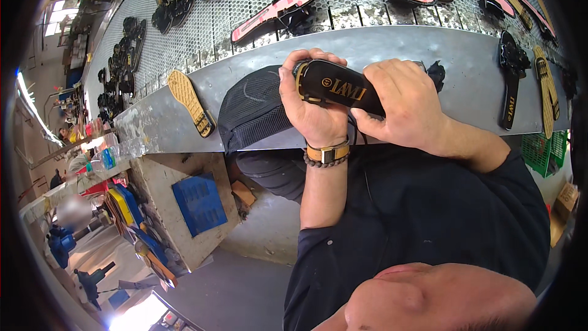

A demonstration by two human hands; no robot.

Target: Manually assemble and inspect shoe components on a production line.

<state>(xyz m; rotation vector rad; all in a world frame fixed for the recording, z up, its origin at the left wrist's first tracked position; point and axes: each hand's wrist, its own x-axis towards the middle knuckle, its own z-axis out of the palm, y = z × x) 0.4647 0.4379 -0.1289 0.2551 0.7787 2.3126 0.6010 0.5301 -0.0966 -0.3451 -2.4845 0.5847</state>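
Observation:
A black sandal (339,78) with gold lettering on its insole is held up above the edge of the grey metal ledge. My left hand (315,101), palm up and with a watch and a beaded bracelet at its wrist, is wrapped round one end of it. At the other end my right hand (404,101) grips the sandal, its thumb on the near side and its fingers over the top. Just left of my left hand is a black mesh item (254,107). A black strap piece (435,75) shows beyond my right hand.
A tan-soled sandal (188,101) lies on the metal ledge (159,119) at left; a black sandal (509,79) and a tan sole (544,92) lie at right. Several sandals, some with pink undersides (275,12), rest on the mesh belt (214,21) behind. A green crate (542,153) stands lower right.

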